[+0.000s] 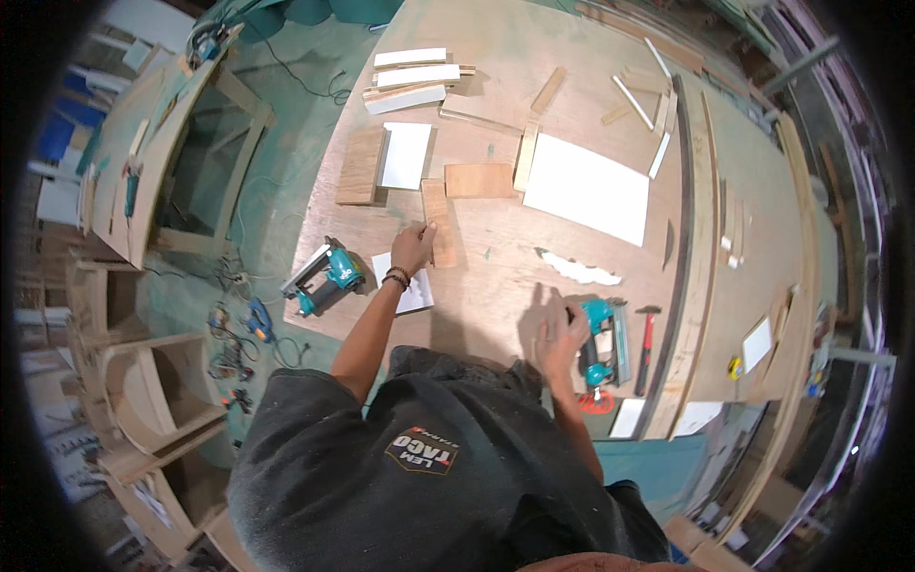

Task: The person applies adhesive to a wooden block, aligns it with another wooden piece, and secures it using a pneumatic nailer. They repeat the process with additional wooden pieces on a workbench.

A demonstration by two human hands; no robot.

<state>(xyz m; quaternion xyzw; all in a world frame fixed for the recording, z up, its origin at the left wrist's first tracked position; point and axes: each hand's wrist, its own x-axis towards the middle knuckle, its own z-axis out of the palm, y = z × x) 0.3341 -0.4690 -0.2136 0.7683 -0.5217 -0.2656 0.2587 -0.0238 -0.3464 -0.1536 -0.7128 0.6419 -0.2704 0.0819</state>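
My left hand (412,250), with a dark bracelet at the wrist, has its fingers closed at the edge of a short brown wooden board (440,214). Under that wrist lies a white panel piece (416,292), partly covered by my forearm. Over the table's near right part, my right hand (560,336) has its fingers apart, close beside a teal and black nail gun (599,345); any contact is unclear. A second teal nail gun (334,275) rests left of my left forearm. Another brown board (479,180) lies beyond the first, close to its far end.
A large white panel (586,189) and a torn white scrap (578,268) lie on the worktable (486,315). White-faced strips (410,76) are stacked at the far left. A red-handled hammer (646,351) lies by long timber rails (696,257). Power tools (258,320) stand on the floor at left.
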